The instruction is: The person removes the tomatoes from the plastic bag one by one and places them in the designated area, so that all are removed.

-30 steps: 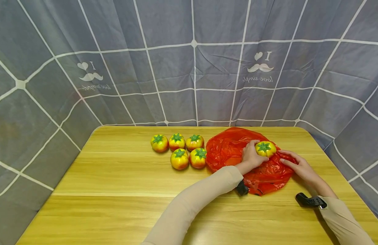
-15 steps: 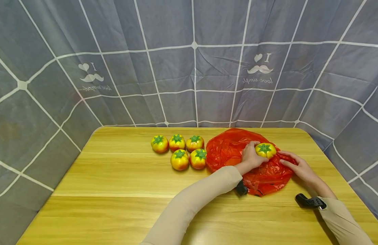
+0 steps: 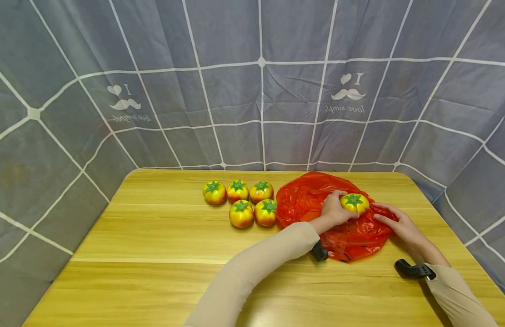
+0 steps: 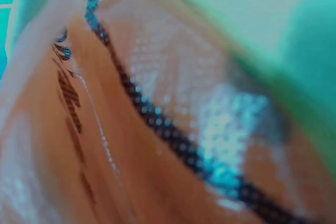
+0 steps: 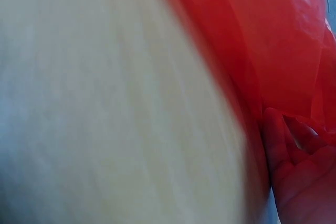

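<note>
Near the right end of the table lies a crumpled red plastic bag (image 3: 301, 200). My left hand (image 3: 333, 211) reaches over the bag and holds a yellow-red tomato (image 3: 354, 203) with a green star-shaped top, thumb in front and fingers on its left and far side. My right hand (image 3: 407, 227) grips the bag's right edge beside the tomato. In the right wrist view, the fingers of that hand (image 5: 304, 177) are partly behind thin red film. The left wrist view is filled by close, blurred plastic film (image 4: 157, 66); neither the hand nor the tomato can be made out there.
Several more tomatoes (image 3: 241, 213) stand in two rows just left of the bag, the nearest one touching or almost touching it. Black straps with small devices (image 3: 413, 269) sit at both wrists. A grey checked curtain (image 3: 223, 100) surrounds the wooden table (image 3: 146, 272).
My left hand and forearm have shifted very slightly left and toward me, still at the tomato. The right hand keeps its place on the bag. The head view has tilted a little.
</note>
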Motion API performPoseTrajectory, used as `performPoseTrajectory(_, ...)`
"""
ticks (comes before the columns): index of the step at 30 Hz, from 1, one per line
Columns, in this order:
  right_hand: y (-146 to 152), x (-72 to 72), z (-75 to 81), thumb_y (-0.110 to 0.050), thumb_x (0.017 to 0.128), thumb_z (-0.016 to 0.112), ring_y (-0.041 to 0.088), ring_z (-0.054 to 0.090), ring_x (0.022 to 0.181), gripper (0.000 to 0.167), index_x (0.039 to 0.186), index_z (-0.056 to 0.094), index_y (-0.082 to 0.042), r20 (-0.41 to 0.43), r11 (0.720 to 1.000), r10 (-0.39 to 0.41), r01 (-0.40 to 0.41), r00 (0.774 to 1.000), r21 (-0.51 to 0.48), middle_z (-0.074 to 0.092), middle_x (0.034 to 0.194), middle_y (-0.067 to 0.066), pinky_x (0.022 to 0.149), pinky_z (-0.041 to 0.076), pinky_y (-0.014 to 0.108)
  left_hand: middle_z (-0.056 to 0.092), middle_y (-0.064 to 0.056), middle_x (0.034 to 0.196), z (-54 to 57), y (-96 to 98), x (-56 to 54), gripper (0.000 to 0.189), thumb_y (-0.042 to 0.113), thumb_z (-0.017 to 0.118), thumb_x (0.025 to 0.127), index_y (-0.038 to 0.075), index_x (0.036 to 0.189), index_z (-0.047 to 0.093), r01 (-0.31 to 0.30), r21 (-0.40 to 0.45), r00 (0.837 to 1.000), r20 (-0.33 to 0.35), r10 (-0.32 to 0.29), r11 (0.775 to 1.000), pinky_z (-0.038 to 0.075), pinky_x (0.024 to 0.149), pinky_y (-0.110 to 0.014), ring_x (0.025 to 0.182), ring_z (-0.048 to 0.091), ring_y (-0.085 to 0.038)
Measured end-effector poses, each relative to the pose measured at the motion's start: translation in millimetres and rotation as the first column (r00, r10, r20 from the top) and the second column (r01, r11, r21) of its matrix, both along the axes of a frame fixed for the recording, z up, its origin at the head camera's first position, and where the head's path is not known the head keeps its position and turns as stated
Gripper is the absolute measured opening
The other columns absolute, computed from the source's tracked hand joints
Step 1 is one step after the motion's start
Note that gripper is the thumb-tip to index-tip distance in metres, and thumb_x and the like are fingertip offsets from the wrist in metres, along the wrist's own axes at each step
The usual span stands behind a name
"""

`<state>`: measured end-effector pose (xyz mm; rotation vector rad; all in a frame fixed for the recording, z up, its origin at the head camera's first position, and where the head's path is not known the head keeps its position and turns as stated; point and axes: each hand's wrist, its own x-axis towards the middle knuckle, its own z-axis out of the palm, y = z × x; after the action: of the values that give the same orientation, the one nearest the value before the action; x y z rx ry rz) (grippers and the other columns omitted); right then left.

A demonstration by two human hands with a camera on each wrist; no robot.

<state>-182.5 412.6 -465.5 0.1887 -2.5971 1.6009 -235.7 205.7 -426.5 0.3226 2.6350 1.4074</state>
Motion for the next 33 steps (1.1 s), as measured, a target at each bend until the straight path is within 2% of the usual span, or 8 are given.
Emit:
performPoseTrajectory(11,-0.2,1.3,-0.5,-0.012,0.097,0.056,-0.018,0.051,0.096,0.039,0.134,0.051,-0.003,-0.012,1.000,0.015,-0.015,1.000,0.022,0.053,0.110,-0.036,0.077,0.045,0.005,0.059,0.000,0.112,5.2,-17.8,2.2,0.061,0.023,0.086,0.069,0.018,0.122,0.055,0.019,0.040,1.000,0.001,-0.019,0.999,0.044,0.090,-0.020,0.104,0.053,-0.012)
performPoseTrajectory(23,0.6,1.6,-3.0,-0.010,0.096,0.056,-0.017,0.053,0.095,0.038,0.134,0.051,-0.003,-0.017,1.000,0.021,-0.021,1.000,0.008,0.054,0.110,-0.035,0.076,0.046,0.005,0.062,0.001,0.116,10.7,-32.4,9.7,0.063,0.021,0.087,0.069,0.017,0.124,0.056,0.049,0.108,0.999,-0.011,-0.049,0.993,0.047,0.087,-0.020,0.103,0.056,-0.012)
performPoseTrajectory(28,-0.7,1.9,-2.2,-0.010,0.096,0.055,-0.015,0.054,0.095,0.039,0.135,0.051,-0.004,-0.003,0.999,0.036,-0.036,0.999,-0.022,0.055,0.111,-0.034,0.075,0.048,0.008,0.061,0.001,0.118,15.3,-40.5,14.0,0.064,0.021,0.086,0.069,0.017,0.125,0.055,0.066,0.126,0.998,-0.012,-0.065,0.990,0.048,0.086,-0.020,0.104,0.056,-0.012)
performPoseTrajectory(33,-0.9,1.3,-1.5,-0.010,0.096,0.056,-0.016,0.053,0.095,0.039,0.134,0.052,-0.004,-0.011,1.000,0.022,-0.022,1.000,0.004,0.054,0.110,-0.036,0.075,0.046,0.006,0.060,0.001,0.122,21.3,-51.2,18.4,0.064,0.020,0.085,0.071,0.016,0.126,0.055,0.101,0.139,0.995,-0.033,-0.097,0.985,0.048,0.087,-0.019,0.106,0.056,-0.011)
